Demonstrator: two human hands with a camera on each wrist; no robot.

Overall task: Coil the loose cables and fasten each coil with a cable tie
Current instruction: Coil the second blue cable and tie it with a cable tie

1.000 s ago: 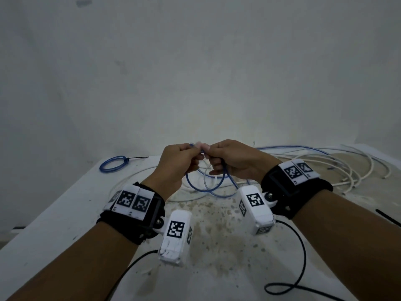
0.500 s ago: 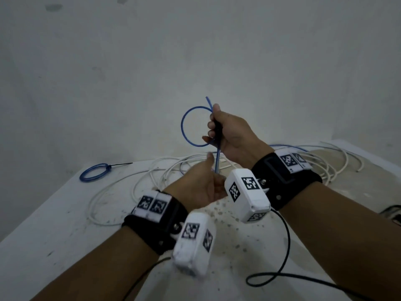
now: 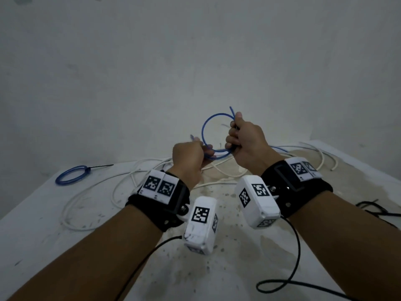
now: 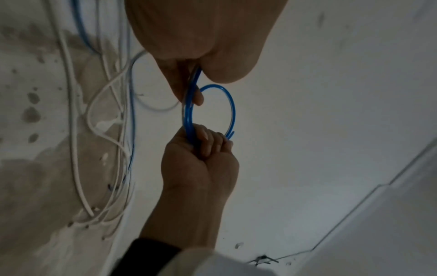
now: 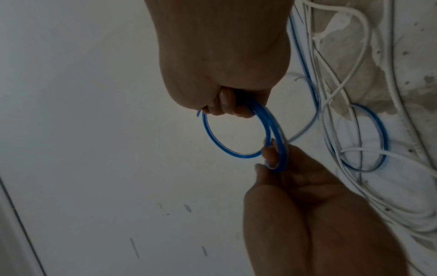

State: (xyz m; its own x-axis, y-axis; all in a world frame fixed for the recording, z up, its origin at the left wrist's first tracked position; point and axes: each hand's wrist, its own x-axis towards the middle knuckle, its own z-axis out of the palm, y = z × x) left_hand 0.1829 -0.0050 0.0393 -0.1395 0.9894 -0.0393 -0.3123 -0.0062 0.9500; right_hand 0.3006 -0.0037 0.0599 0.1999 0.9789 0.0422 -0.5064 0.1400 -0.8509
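The blue cable (image 3: 213, 137) is bent into a round loop and is held up in the air above the counter (image 3: 32, 224), in front of the pale wall (image 3: 195, 61). The right hand (image 3: 247, 144) grips the right side of the loop in a fist, with its fingers (image 5: 224, 104) curled round the strands and the thumb pointing up; one short blue end sticks up past the thumb. The left hand (image 3: 188, 159) sits a little lower and to the left, and its fingers (image 4: 189, 93) pinch the bottom of the loop where the strands lie side by side. Both hands are raised, close together, with the wrists bent inward toward each other. Each wrist wears a black band with a white box on it. Down on the counter, behind the hands, loose white cables (image 3: 91, 192) lie in big messy curves, with some thin blue cable among them. Far off to the left lies a finished blue coil (image 3: 70, 178) with a black cable tie (image 3: 99, 167) sticking out of it. A black cord (image 3: 290, 268) snakes over the counter below the right arm.
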